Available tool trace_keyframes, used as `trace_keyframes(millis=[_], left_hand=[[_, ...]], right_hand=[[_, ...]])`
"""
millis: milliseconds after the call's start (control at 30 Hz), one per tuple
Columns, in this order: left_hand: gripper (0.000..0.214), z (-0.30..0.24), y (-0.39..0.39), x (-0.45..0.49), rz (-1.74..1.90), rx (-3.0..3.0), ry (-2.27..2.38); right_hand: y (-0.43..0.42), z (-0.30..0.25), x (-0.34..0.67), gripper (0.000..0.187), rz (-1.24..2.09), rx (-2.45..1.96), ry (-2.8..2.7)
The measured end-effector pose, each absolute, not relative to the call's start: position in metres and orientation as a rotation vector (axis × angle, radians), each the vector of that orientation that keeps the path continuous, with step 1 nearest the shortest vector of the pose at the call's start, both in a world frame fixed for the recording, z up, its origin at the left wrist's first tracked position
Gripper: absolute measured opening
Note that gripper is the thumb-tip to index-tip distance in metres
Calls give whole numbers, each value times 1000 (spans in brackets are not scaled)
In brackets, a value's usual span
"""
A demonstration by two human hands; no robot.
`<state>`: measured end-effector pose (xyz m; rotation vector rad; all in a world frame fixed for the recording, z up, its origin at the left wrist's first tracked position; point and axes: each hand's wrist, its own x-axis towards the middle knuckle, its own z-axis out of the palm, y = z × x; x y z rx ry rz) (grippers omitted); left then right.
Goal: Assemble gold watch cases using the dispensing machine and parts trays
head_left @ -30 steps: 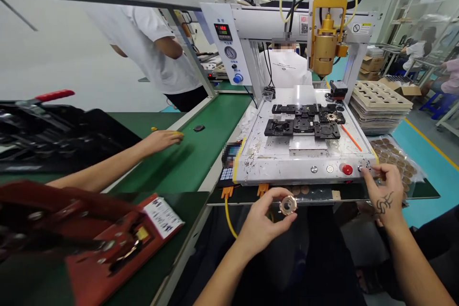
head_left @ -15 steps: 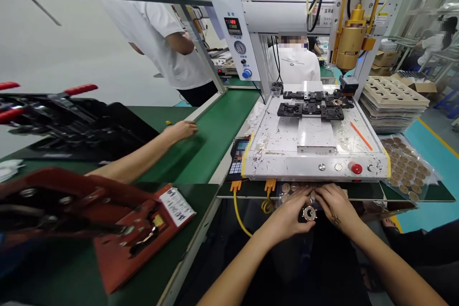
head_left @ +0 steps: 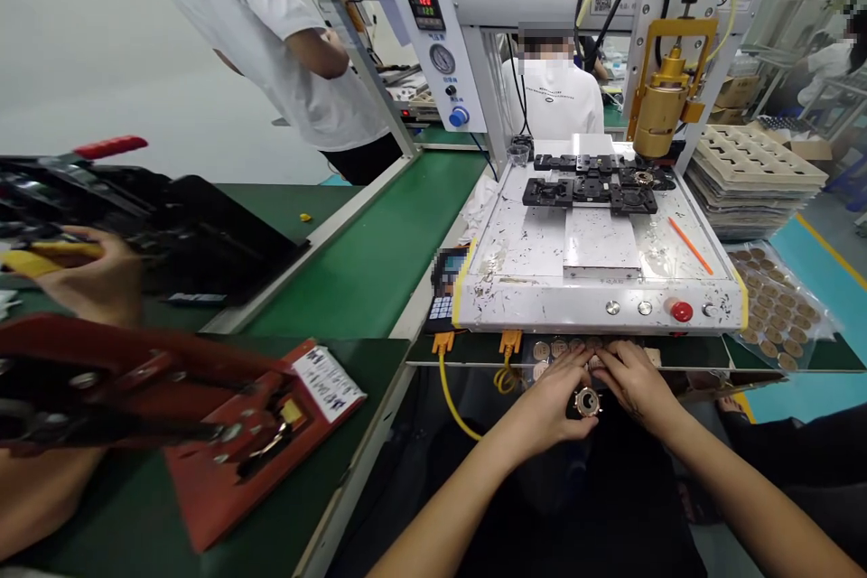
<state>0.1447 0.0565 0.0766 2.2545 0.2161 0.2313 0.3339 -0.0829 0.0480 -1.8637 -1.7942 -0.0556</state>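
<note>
In the head view my left hand (head_left: 554,390) is closed around a round metal watch case (head_left: 586,402), pinned between thumb and palm. Its fingertips reach forward to a sheet of round tan discs (head_left: 542,350) at the bench edge. My right hand (head_left: 637,384) lies beside it, fingers bent and fingertips together on the same discs, nearly touching the left fingertips. Whatever the right fingers pinch is too small to make out. Just beyond stands a white dispensing machine (head_left: 528,312) with a black fixture (head_left: 596,188) on its bed and a gold dispensing head (head_left: 660,117) above.
An orange stick (head_left: 691,246) lies on the machine bed. Stacked trays (head_left: 759,163) and a bag of discs (head_left: 778,307) are at the right. Left are a green conveyor (head_left: 379,235), a red press (head_left: 230,461) and a co-worker's hand (head_left: 101,275) with something yellow.
The co-worker's hand has gone from the conveyor to the black clamp device at left. The gold head sits lower over the fixture. My hands have hardly moved; the view has shifted slightly.
</note>
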Motion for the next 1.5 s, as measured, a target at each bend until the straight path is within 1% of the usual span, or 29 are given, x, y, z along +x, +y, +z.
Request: trace_keyframes(millis=[167, 333, 467, 567, 733, 833, 933, 1000, 1067, 1133, 1267, 1400, 1500], left_hand=[[34, 93, 59, 147, 187, 2204, 232], [34, 103, 64, 140, 85, 2178, 201], [35, 98, 66, 138, 50, 2166, 242], [33, 91, 65, 149, 178, 2214, 299], [31, 87, 60, 180, 362, 2327, 459], [27, 89, 56, 184, 397, 2335, 473], [27, 93, 50, 174, 469, 2299, 467], [29, 96, 44, 162, 516, 2183, 517], [32, 101, 36, 150, 512, 1947, 573], [37, 107, 28, 142, 469, 1605, 582], [59, 122, 13, 136, 435, 1025, 560], [62, 141, 5, 130, 420, 863, 603], [69, 151, 0, 123, 400, 792, 580]], right_hand=[[-82, 33, 334, 28, -108, -1782, -1779], [-97, 10, 329, 34, -139, -1630, -1764], [-123, 5, 319, 28, -96, -1565, -1693], [-140, 18, 315, 21, -57, -1611, -1512], [-149, 56, 321, 13, 89, -1733, -1115], [-150, 76, 327, 19, 221, -1771, -956], [-150, 91, 329, 33, 341, -1769, -856], [-148, 101, 327, 40, 463, -1708, -760], [-144, 111, 323, 45, 588, -1596, -649], [-137, 120, 319, 45, 691, -1487, -578], [-126, 131, 311, 40, 891, -1351, -557], [-123, 136, 307, 36, 949, -1331, -613], [-124, 140, 305, 36, 980, -1320, -610]])
